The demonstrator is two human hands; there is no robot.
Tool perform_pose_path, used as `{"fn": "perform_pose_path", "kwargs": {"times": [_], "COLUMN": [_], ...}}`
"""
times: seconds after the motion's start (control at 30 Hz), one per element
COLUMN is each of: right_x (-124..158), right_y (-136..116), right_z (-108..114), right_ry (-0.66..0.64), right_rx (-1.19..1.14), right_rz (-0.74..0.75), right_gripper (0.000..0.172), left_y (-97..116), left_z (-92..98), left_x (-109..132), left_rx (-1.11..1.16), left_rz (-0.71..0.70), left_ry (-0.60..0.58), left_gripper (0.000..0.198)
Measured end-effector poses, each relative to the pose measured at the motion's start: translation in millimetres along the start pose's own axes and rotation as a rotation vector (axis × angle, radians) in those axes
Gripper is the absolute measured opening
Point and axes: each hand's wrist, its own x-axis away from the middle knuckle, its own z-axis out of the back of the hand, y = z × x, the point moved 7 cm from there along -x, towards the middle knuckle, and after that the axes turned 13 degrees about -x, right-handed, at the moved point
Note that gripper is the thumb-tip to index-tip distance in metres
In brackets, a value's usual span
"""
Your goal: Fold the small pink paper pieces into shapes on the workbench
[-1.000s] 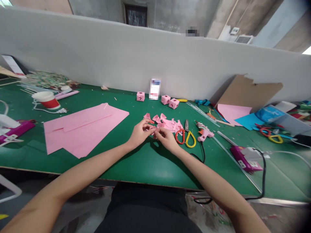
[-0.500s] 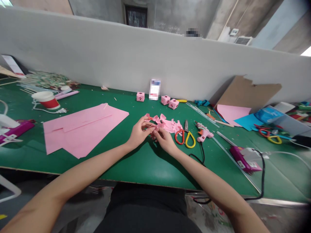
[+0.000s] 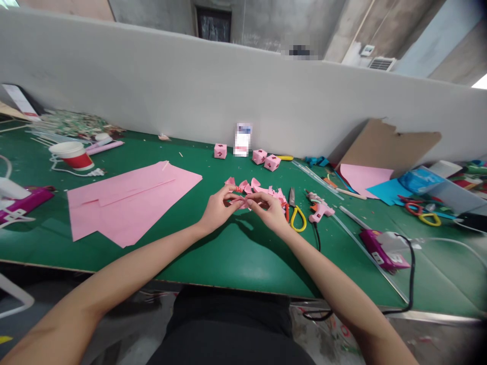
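Since half a second ago, the right hand (image 3: 271,210) has shifted slightly rightward, covering more of the red handle of the scissors (image 3: 291,197). From the left, a paper cup (image 3: 72,155) stands behind the pink sheets (image 3: 133,208) on the green tabletop (image 3: 228,261). Next, the left hand (image 3: 217,210) pinches a small pink paper piece (image 3: 242,199), held above the tabletop between both hands; the right fingertips meet it, though whether they grip it I cannot tell. Pink scraps (image 3: 255,184) lie just behind, with paper cubes (image 3: 220,151) farther back. Right of the scissors lies a glue gun (image 3: 321,209), then a purple power strip (image 3: 382,251).
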Motion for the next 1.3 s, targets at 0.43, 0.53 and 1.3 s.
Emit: {"fn": "perform_pose_path", "kwargs": {"times": [0.43, 0.53, 1.3], "right_x": [7, 8, -2], "right_y": [-15, -18, 28], "right_z": [-6, -9, 1], "right_ry": [-0.025, -0.070, -0.070], "right_rx": [0.311, 0.361, -0.372], "right_rz": [0.199, 0.233, -0.331], "right_gripper": [0.019, 0.021, 0.033], "left_y": [3, 3, 6], "left_z": [-3.4, -3.5, -7.2], "left_x": [1, 1, 1], "left_rx": [-0.094, -0.127, -0.088], "left_rz": [-0.078, -0.074, -0.087], "left_ry": [-0.046, -0.052, -0.093], "left_gripper": [0.020, 0.024, 0.019]}}
